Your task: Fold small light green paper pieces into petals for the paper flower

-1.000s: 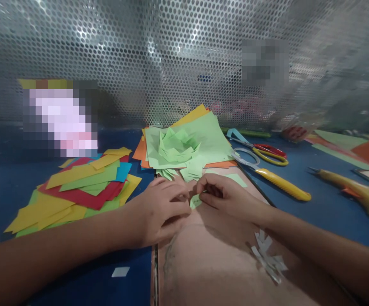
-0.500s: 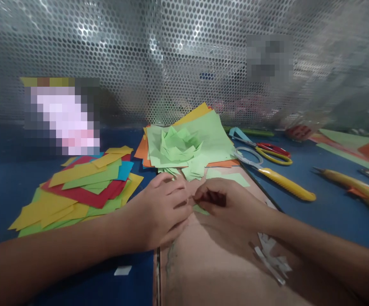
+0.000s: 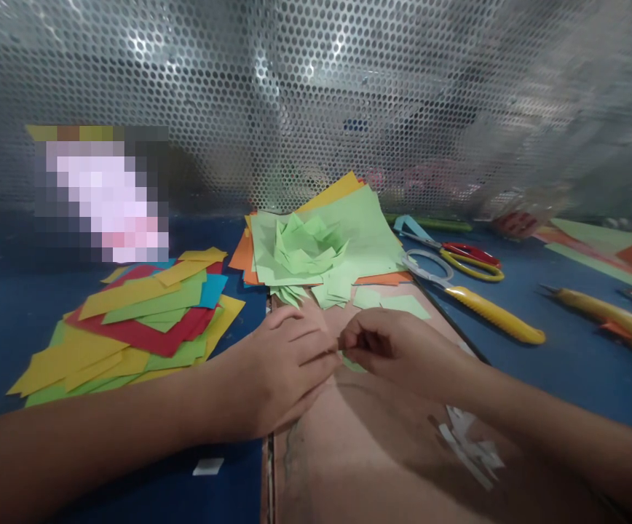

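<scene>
Over the brown board my two hands meet at the fingertips. My left hand is closed, knuckles up, its bent fingers pressed together. My right hand pinches with thumb and forefinger right against the left fingertips. Between them is a small piece of green paper; its edge shows under the right fingers and the rest is hidden by my hands. Just beyond lie folded green paper pieces. Behind those, a pointed green paper ring sits on stacked coloured sheets.
Coloured paper strips are heaped on the blue table at left. To the right lie yellow-handled scissors, red-and-yellow-handled scissors and a yellow pointed tool. White paper scraps are under my right forearm. A perforated silver sheet hangs behind.
Both hands have shifted slightly to the right together, and the green paper edge under the right fingers has moved with them. The fingers remain closed.
</scene>
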### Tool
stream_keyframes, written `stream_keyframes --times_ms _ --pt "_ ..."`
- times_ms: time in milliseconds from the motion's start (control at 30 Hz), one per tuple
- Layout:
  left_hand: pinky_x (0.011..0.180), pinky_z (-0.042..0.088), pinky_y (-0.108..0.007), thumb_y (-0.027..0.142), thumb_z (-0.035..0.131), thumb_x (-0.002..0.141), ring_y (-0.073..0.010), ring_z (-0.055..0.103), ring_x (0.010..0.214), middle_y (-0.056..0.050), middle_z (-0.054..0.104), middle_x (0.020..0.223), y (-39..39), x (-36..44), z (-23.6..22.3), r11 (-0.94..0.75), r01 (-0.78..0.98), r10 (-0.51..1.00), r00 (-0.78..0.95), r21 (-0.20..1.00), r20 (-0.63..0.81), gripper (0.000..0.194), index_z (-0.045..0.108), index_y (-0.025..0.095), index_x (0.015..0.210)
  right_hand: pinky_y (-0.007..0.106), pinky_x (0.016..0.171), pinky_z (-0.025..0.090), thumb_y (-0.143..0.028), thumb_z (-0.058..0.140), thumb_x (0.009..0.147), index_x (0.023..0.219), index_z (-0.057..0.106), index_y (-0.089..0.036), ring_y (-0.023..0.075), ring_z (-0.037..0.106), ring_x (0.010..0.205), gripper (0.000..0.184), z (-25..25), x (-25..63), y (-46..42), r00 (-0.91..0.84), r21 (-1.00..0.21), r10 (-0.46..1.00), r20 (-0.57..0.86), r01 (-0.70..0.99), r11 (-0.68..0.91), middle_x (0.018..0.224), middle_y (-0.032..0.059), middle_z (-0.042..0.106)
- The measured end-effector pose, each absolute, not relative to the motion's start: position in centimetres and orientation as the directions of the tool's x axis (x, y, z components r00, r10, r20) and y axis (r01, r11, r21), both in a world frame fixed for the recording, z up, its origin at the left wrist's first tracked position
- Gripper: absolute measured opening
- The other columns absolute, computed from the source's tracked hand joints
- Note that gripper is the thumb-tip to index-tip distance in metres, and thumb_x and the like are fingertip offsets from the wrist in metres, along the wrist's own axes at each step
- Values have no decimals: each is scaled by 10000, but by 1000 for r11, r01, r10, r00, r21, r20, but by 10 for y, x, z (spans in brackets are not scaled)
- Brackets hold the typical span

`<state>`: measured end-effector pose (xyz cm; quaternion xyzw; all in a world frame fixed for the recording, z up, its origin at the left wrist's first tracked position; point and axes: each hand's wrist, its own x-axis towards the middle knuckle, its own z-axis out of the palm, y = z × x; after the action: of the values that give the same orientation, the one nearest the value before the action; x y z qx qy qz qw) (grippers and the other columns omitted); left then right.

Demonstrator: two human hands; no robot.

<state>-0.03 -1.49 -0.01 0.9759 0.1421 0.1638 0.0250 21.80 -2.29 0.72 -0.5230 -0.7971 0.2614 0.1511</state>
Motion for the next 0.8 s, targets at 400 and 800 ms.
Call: stream_keyframes --times_ms 400,800 --pt "932 226 -438 231 378 920 -255 440 1045 -72 557 1174 -12 0 -1 -941 294 325 921 166 215 302 533 188 1175 221 539 394 -192 506 799 735 653 -199 122 558 610 161 12 221 -22 -416 -617 908 -58 730 295 692 -3 656" --pt "935 199 -454 229 368 922 -251 433 1023 -69 598 1092 -14 -2 3 -946 261 301 928 192 219 322 517 187 1205 213 497 398 -171 552 717 787 669 -206 105 527 534 141 2 227 -20 -411 -595 908 -80 751 288 659 -8 649"
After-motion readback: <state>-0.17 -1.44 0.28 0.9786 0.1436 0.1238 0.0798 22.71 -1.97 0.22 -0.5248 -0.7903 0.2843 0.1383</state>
